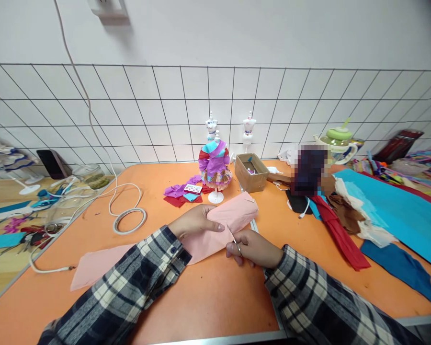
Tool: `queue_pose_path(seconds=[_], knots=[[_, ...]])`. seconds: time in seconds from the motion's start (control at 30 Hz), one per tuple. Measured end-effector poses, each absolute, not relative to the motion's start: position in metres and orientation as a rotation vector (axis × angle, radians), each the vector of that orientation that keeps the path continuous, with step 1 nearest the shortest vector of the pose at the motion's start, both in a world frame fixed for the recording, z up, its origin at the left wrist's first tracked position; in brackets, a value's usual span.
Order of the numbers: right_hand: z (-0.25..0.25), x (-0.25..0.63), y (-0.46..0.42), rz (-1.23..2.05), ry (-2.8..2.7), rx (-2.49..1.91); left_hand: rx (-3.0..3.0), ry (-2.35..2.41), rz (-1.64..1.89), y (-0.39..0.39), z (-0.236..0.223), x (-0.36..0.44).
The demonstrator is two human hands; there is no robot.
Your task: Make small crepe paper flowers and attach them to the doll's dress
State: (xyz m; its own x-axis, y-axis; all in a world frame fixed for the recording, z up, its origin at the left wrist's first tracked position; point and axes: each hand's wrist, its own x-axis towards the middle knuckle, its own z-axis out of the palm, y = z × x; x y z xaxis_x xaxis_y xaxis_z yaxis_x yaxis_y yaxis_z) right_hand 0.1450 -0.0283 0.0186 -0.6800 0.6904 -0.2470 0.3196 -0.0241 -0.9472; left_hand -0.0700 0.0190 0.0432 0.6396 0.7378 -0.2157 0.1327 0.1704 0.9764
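My left hand (197, 221) is closed on a long strip of pink crepe paper (237, 211), thumb on top. One end of the strip runs left under my sleeve onto the orange table. In my right hand (253, 247) is a small pair of scissors (236, 242), its fingers wrapped round the handles. The blades meet the paper's near edge, close to my left thumb; how far they are apart is hard to see. Behind the paper stands a mini dress form (215, 165) in a purple, red and blue crepe paper dress.
Two bare white mini dress forms (249, 128) and a small cardboard box (252, 179) stand near the tiled wall. A roll of tape (130, 221) and a white cable (53, 271) lie to the left. Coloured paper pieces, including a red strip (339, 230), cover the right side.
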Motion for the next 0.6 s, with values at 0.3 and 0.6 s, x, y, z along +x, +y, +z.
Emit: queue_pose_path(seconds=[0.3, 0.6], knots=[[0.0161, 0.1412, -0.0301, 1.733, -1.933, -1.032, 1.424, 0.824, 0.521, 0.0191, 0.0458, -0.0688], [0.016, 0.1426, -0.0301, 1.769, -1.947, -1.057, 1.462, 0.831, 0.483, 0.0201, 0.042, -0.0708]])
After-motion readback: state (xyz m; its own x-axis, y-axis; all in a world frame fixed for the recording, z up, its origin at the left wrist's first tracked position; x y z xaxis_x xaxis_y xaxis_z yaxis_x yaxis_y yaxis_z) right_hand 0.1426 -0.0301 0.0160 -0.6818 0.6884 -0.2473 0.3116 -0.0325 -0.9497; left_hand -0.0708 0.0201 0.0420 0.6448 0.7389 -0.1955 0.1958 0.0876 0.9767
